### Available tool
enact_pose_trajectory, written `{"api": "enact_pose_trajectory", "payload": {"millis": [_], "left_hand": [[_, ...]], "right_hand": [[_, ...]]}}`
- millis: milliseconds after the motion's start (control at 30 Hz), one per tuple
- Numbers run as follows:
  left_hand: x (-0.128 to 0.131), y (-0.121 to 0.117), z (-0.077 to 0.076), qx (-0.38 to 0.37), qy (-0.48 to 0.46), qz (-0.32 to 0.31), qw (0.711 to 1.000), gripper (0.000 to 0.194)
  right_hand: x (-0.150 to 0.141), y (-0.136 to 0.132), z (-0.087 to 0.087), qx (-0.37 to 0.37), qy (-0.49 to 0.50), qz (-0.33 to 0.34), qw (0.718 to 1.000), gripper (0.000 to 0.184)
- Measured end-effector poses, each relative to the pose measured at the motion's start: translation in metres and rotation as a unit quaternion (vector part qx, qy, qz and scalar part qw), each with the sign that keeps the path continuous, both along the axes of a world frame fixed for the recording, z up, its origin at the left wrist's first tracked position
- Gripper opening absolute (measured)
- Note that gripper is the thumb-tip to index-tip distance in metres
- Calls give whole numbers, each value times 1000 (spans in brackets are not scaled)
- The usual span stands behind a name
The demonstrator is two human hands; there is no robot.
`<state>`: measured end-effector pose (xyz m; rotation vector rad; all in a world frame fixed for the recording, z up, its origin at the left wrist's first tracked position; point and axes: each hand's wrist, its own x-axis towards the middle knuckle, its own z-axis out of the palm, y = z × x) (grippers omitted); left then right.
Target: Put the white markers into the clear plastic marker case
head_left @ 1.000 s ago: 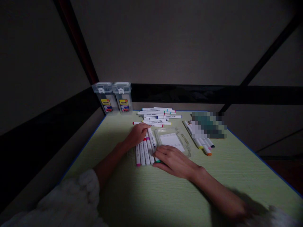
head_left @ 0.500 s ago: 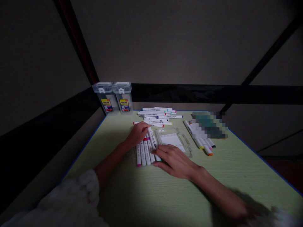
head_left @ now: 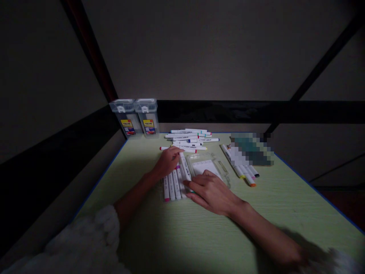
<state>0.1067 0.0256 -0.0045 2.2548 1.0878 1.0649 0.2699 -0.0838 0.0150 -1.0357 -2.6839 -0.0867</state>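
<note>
We're pinching a white marker (head_left: 185,166) with our left fingers (head_left: 175,152), our right fingers (head_left: 194,186) bending at its lower end, grip unclear.

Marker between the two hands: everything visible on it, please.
The marker is white, slim and straight, plastic by the look of it, with dark print along its side, too small to read. It lies at a slant, far end to the left, between the row of markers and the clear lid. The left hand has its fingers on the far end; the right hand has its fingers at the near end. No cap colour can be made out.
</note>
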Motion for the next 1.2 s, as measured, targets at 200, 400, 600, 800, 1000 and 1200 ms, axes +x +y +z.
{"api": "enact_pose_trajectory", "payload": {"millis": [200, 400, 600, 800, 1000, 1200], "left_hand": [[0, 1, 1, -5, -57, 19, 998, 30], [-1, 4, 3, -35, -143, 56, 987, 30], [0, 5, 5, -95, -207, 56, 972, 31], [2, 2, 9, -97, -232, 62, 966, 32], [6, -2, 11, -65, -233, 29, 970, 28], [8, -4, 11, -78, -240, -6, 968, 29]], "right_hand": [[0, 0, 4, 3, -5, -59, 998, 22], [4, 3, 3, 2, 6, -126, 992, 32], [4, 6, 1, -22, 31, -230, 972, 41], [8, 8, 1, -47, 52, -289, 955, 22], [11, 9, 4, -17, 0, -336, 942, 26], [13, 8, 11, 30, -51, -317, 947, 28]]}}
